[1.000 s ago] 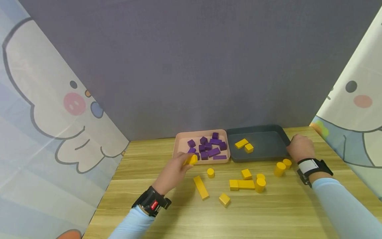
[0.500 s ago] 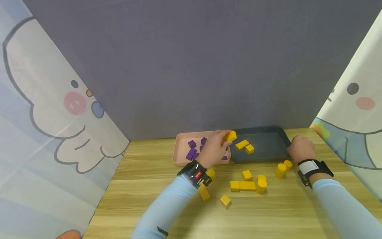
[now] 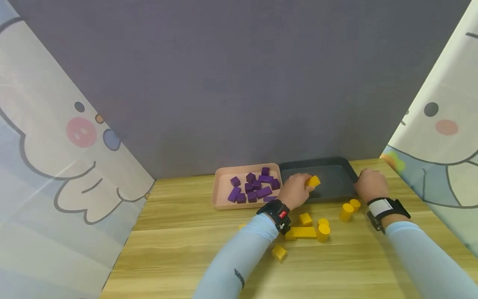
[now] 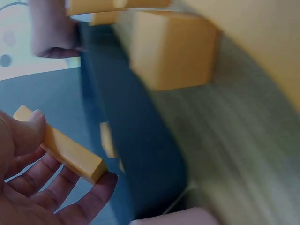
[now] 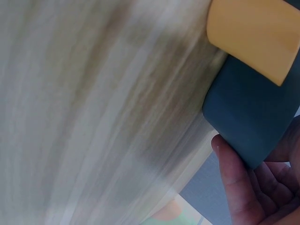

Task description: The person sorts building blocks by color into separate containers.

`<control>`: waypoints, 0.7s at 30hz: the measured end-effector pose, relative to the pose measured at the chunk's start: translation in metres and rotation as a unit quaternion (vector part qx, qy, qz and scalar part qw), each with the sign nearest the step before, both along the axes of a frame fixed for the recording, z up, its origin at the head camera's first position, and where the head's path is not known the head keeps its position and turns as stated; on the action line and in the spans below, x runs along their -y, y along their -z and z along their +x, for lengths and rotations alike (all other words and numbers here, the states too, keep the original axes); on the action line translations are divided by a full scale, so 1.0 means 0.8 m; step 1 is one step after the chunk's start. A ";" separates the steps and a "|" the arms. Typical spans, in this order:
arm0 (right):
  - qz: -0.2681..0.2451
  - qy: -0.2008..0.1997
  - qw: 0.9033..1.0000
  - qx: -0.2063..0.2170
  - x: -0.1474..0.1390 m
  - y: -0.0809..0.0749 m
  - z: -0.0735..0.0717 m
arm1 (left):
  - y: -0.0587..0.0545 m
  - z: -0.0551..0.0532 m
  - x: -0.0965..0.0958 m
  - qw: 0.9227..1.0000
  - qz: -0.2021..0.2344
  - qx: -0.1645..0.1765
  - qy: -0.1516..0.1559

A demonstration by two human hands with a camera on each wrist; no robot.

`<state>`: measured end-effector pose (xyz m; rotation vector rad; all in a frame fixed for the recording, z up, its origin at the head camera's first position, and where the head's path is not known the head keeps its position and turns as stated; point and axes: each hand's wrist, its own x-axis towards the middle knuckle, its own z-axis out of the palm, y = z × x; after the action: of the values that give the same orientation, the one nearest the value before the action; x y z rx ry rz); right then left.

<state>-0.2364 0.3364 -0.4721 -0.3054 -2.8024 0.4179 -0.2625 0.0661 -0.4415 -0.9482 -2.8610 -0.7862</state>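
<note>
My left hand [image 3: 295,192] pinches a yellow rectangular block [image 3: 313,181] above the dark tray [image 3: 337,187]. In the left wrist view the block [image 4: 70,152] lies between thumb and fingertips, apart from the tray floor. Behind it, small yellow pieces [image 4: 107,140] show inside the tray; the head view hides them behind my hand. At the tray's right end my right hand [image 3: 371,185] holds the wall. The right wrist view shows fingers [image 5: 234,180] on the outside of the tray corner [image 5: 253,103] and the thumb on the other side, partly cut off.
Left of the dark tray stands a pink tray [image 3: 218,193] with several purple blocks [image 3: 264,192]. On the wooden table before them lie yellow cylinders [image 3: 346,212], cubes [image 3: 279,252] and a long bar [image 3: 305,232]. A grey panel [image 3: 239,91] rises behind.
The left hand has carried the yellow block rightward, from the pink tray's front left across to above the dark tray. My right hand stays at the dark tray's right end.
</note>
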 end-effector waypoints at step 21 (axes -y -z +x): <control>0.004 0.014 1.000 0.017 0.007 -0.008 0.001 | 0.021 0.002 -0.020 0.998 -0.058 0.039 -0.008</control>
<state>-0.2353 0.3306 -0.4658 -0.3518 -2.8289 0.3974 -0.2607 0.0821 -0.4587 -0.9254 -3.0066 -0.6770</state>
